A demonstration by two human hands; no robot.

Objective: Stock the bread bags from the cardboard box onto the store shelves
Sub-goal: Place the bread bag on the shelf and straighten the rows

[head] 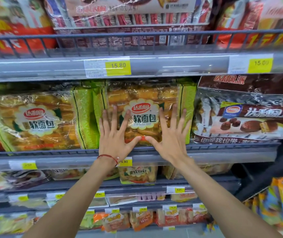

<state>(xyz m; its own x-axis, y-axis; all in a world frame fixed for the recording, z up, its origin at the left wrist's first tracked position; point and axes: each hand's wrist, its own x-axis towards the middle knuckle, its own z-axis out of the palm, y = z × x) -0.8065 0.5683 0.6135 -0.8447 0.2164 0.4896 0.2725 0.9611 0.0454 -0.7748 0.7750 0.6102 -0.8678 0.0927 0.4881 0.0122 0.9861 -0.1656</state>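
A green and clear bread bag (pixel 142 93) full of golden rolls stands upright on the middle shelf (pixel 54 154). My left hand (pixel 115 134) lies flat against its lower left face, fingers spread and straight. Against the lower right face, my right hand (pixel 170 135) presses the same way. The two thumbs nearly meet at the bag's bottom edge. A second bread bag (pixel 39 121) of the same kind stands just to the left, touching it. The cardboard box is out of view.
A brown chocolate pie bag (pixel 243 115) leans on the shelf to the right. Red snack packs (pixel 132 23) fill the shelf above behind a wire rail. Lower shelves hold smaller bread packs (pixel 138 174). Colourful bags (pixel 281 201) hang at the lower right.
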